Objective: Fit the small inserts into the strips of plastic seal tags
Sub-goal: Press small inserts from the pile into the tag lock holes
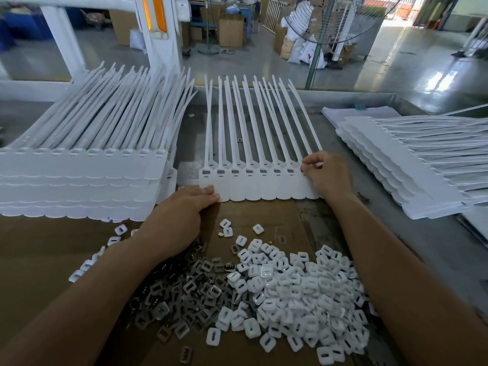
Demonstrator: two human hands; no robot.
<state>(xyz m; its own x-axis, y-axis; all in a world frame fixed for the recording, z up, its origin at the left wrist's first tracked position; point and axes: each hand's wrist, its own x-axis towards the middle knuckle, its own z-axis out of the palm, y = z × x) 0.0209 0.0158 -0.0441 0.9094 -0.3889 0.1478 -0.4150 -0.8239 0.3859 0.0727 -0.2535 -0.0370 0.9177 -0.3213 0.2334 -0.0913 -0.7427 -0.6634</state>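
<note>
A white strip of joined seal tags (260, 184) lies flat in front of me, its long tails pointing away. Several of its heads show dark metal inserts in their square sockets. My left hand (182, 207) lies on the strip's near left corner with fingers fairly straight, pressing it down. My right hand (326, 173) sits at the strip's right end, thumb and fingertips pinched together over the last tag head; what they pinch is hidden. A heap of grey metal inserts (184, 294) and white plastic caps (298, 294) lies on brown cardboard (52, 260) between my forearms.
A tall stack of tag strips (87, 165) fills the left side. Another fanned stack (412, 165) lies at the right. The grey metal table (356, 220) ends just beyond the tails. Past it is a factory floor with a standing fan (332, 19) and boxes.
</note>
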